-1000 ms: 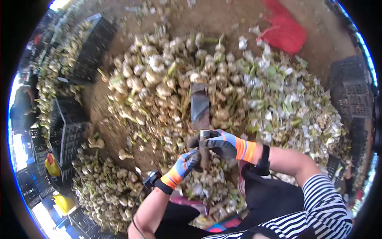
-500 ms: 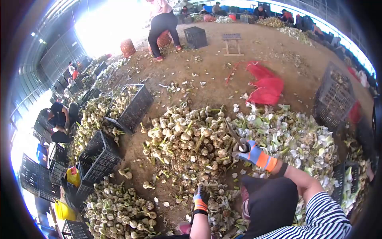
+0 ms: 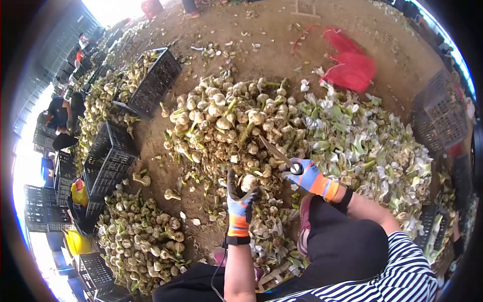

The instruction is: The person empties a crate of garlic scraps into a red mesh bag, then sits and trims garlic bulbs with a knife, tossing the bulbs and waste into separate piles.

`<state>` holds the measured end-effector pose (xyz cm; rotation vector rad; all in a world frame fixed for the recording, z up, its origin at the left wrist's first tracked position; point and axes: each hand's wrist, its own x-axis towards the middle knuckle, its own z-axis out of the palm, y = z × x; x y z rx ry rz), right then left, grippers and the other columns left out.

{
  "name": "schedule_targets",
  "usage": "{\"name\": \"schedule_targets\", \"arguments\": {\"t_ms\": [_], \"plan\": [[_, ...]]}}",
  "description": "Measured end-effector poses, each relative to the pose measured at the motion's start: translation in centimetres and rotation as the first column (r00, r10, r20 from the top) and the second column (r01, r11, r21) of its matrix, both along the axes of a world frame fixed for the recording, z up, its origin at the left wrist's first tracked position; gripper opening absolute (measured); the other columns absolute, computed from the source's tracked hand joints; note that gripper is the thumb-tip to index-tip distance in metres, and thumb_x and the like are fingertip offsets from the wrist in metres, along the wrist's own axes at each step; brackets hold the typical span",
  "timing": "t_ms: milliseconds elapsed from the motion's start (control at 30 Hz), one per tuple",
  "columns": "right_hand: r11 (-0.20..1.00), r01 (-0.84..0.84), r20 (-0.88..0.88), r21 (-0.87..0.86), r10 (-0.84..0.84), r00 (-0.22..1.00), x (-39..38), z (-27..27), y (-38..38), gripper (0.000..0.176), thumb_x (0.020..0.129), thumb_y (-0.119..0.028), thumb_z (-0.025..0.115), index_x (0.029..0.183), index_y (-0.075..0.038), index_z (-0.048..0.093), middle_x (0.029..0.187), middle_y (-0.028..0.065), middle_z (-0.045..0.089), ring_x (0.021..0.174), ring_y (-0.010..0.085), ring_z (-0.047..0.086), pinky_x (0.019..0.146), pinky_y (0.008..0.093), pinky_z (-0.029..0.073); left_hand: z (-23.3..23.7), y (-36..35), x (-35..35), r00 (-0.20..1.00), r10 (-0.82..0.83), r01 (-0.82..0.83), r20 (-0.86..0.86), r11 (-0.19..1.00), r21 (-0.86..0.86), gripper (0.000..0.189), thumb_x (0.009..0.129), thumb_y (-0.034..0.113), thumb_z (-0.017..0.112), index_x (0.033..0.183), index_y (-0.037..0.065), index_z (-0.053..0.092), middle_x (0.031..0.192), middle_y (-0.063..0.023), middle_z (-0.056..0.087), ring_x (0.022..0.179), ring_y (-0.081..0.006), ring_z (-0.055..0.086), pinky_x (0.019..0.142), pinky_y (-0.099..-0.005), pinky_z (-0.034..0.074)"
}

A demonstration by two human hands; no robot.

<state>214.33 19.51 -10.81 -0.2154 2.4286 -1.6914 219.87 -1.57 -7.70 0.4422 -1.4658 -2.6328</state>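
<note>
My left hand (image 3: pixel 239 205), in a grey and orange work glove, has its thumb and fingers around a pale garlic bulb (image 3: pixel 248 183) at the near edge of the garlic heap (image 3: pixel 216 121). In my gloved right hand (image 3: pixel 311 177) is a knife (image 3: pixel 277 152), gripped by its handle, with the long narrow blade pointing up and left over the heap. Trimmed stalks and skins (image 3: pixel 362 151) lie in a broad pile to the right of that hand. A second pile of garlic bulbs (image 3: pixel 146 236) sits at the lower left.
Black plastic crates (image 3: pixel 110 156) line the left side, some with garlic. Another crate (image 3: pixel 440 116) stands at the right. A red mesh bag (image 3: pixel 349 63) lies on the dirt floor beyond the heap. Another person (image 3: pixel 60 116) sits at the far left. My bent knee (image 3: pixel 347 236) is close below my right hand.
My left hand has moved up and forward to the heap's near edge, where a bulb shows between its fingers. The right hand keeps the knife. The view has tilted downward.
</note>
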Motion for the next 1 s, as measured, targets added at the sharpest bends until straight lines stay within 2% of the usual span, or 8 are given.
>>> {"name": "schedule_targets", "arguments": {"t_ms": [200, 333, 500, 600, 733, 767, 800, 1000], "plan": [[1.0, -0.008, -0.017, -0.008, 0.008, 1.0, 1.6, -1.0, 0.0, 0.034, 0.07, -0.019, 0.07, 0.099, -0.004, 0.061, 0.076, 0.0102, 0.064, 0.064, 0.017, 0.057, 0.061, 0.0291, 0.046, -1.3, -0.7, -0.1, 0.974, -0.166, 0.125, 0.153, 0.962, 0.244, 0.059, 0.075, -0.007, 0.059, 0.128, 0.008, 0.038, 0.09, -0.008, 0.059, 0.062, -0.0114, 0.055, 0.05, -0.0225, 0.044], [0.993, -0.007, -0.1, 0.12, 0.019, 0.995, 2.9, -0.8, 0.3, 0.041, 0.068, -0.021, 0.07, 0.103, -0.003, 0.059, 0.07, 0.0118, 0.06, 0.059, 0.0201, 0.055, 0.058, 0.0311, 0.045, -0.7, 1.0, 0.1, 0.981, -0.175, 0.173, 0.08, 0.984, 0.027, 0.056, 0.077, 0.002, 0.064, 0.126, 0.008, 0.038, 0.086, -0.0048, 0.061, 0.061, -0.011, 0.055, 0.048, -0.0216, 0.043], [0.981, -0.021, -0.119, 0.194, 0.045, 0.992, 3.8, -0.3, 0.5, 0.045, 0.065, -0.026, 0.071, 0.103, -0.004, 0.059, 0.066, 0.0103, 0.058, 0.058, 0.0214, 0.056, 0.054, 0.0317, 0.045, -2.5, 1.0, 1.2, 0.96, -0.225, 0.126, 0.168, 0.88, 0.458, 0.065, 0.076, -0.003, 0.06, 0.131, 0.017, 0.034, 0.093, -0.0042, 0.057, 0.061, -0.0087, 0.052, 0.047, -0.0195, 0.04], [0.985, -0.083, -0.049, 0.153, 0.091, 0.995, 3.9, 1.5, 0.6, 0.043, 0.066, -0.026, 0.069, 0.103, -0.006, 0.059, 0.072, 0.0109, 0.061, 0.065, 0.0246, 0.06, 0.058, 0.034, 0.046, -2.4, 1.2, 1.7, 0.958, -0.28, 0.227, 0.062, 0.872, 0.434, 0.048, 0.082, 0.0, 0.054, 0.125, 0.013, 0.038, 0.077, -0.001, 0.051, 0.054, -0.0073, 0.042, 0.045, -0.0184, 0.034], [0.931, -0.2, -0.129, 0.305, 0.248, 0.96, 3.7, 4.0, 0.5, 0.038, 0.066, -0.026, 0.065, 0.1, -0.008, 0.06, 0.08, 0.0116, 0.063, 0.074, 0.0278, 0.061, 0.064, 0.0366, 0.047, -7.9, 0.0, 0.2, 0.966, -0.197, 0.202, 0.167, 0.979, -0.016, 0.053, 0.077, -0.003, 0.057, 0.126, 0.004, 0.035, 0.09, -0.0116, 0.06, 0.07, -0.0181, 0.06, 0.059, -0.0258, 0.052], [0.86, -0.288, -0.058, 0.422, 0.342, 0.938, 3.8, 4.0, 0.3, 0.037, 0.066, -0.026, 0.063, 0.099, -0.009, 0.06, 0.084, 0.0115, 0.063, 0.077, 0.0287, 0.061, 0.066, 0.0377, 0.047, -8.5, 0.1, -0.1, 0.974, -0.182, 0.134, 0.139, 0.946, 0.296, 0.057, 0.072, -0.001, 0.064, 0.122, -0.002, 0.037, 0.092, -0.0133, 0.06, 0.078, -0.0222, 0.061, 0.072, -0.0328, 0.053], [0.766, -0.372, 0.024, 0.524, 0.423, 0.906, 3.9, 4.1, 0.1, 0.036, 0.065, -0.026, 0.062, 0.098, -0.01, 0.06, 0.088, 0.0113, 0.063, 0.081, 0.0295, 0.061, 0.069, 0.0388, 0.047, -9.1, 0.8, 0.7, 0.999, -0.046, 0.048, 0.015, 0.989, -0.141, 0.059, 0.066, 0.002, 0.071, 0.117, -0.001, 0.042, 0.094, -0.0114, 0.06, 0.08, -0.0189, 0.06, 0.076, -0.0332, 0.051], [0.677, -0.385, 0.016, 0.628, 0.484, 0.875, 3.6, 5.3, -0.8, 0.03, 0.064, -0.025, 0.061, 0.09, -0.011, 0.058, 0.081, 0.01, 0.061, 0.077, 0.0279, 0.061, 0.065, 0.0385, 0.048, -6.5, 1.9, 0.3, 0.992, -0.094, 0.127, 0.088, 0.838, -0.53, 0.035, 0.073, 0.007, 0.065, 0.105, 0.001, 0.052, 0.093, -0.0068, 0.06, 0.081, -0.0149, 0.058, 0.073, -0.0288, 0.049]]}}
